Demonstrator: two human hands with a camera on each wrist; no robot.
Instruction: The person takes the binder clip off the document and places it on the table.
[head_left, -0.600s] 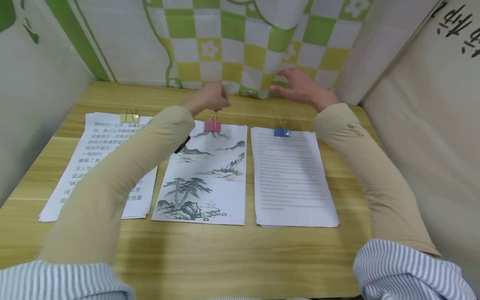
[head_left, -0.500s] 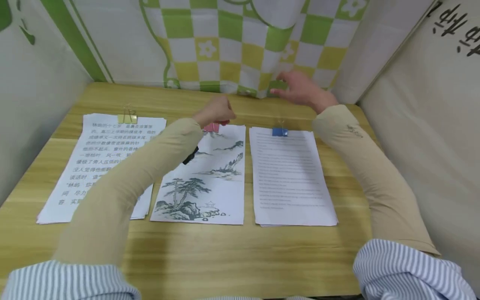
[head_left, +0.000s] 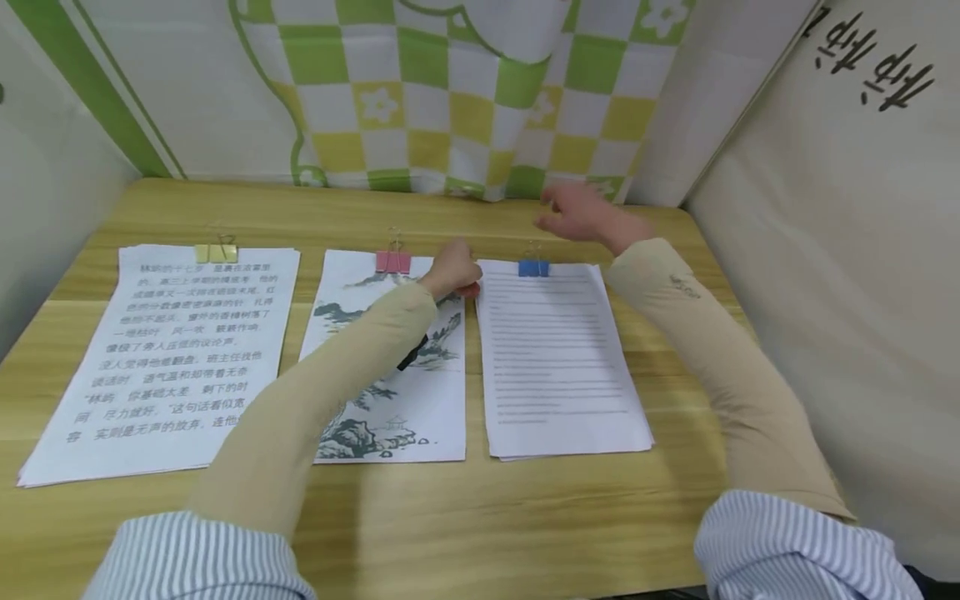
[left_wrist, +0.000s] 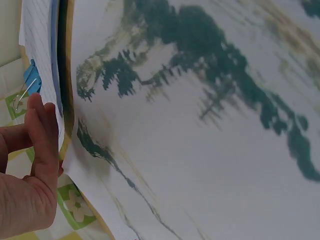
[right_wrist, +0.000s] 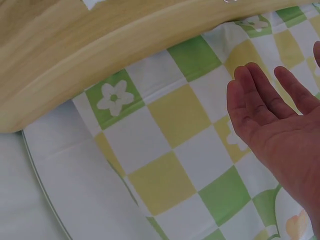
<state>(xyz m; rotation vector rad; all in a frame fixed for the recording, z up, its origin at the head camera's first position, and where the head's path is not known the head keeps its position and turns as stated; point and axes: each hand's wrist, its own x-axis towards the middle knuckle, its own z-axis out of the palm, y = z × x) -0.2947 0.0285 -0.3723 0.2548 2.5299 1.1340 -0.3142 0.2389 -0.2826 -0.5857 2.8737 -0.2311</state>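
My left hand (head_left: 453, 268) hovers over the upper right corner of the landscape painting sheet (head_left: 438, 417), its fingers loosely bent around nothing. A pink binder clip (head_left: 393, 263) grips that sheet's top edge. To the right lies a stack of printed paper (head_left: 562, 358) with a blue binder clip (head_left: 533, 268); in the left wrist view this blue clip (left_wrist: 32, 80) appears just beyond my fingertips. My right hand (head_left: 585, 217) is held in the air behind and right of the blue clip. In the right wrist view its fingers (right_wrist: 255, 97) are spread and relaxed, holding nothing.
A third stack, printed in large characters (head_left: 172, 358), lies on the left with a yellow binder clip (head_left: 216, 253). The wooden table (head_left: 420, 533) ends at a checkered curtain (head_left: 480, 108). A pale wall with handwriting (head_left: 847, 250) stands on the right.
My left hand has moved from the pink binder clip rightward and nearer to me. My right hand has come down slightly towards the blue clip. The head view has shifted too.
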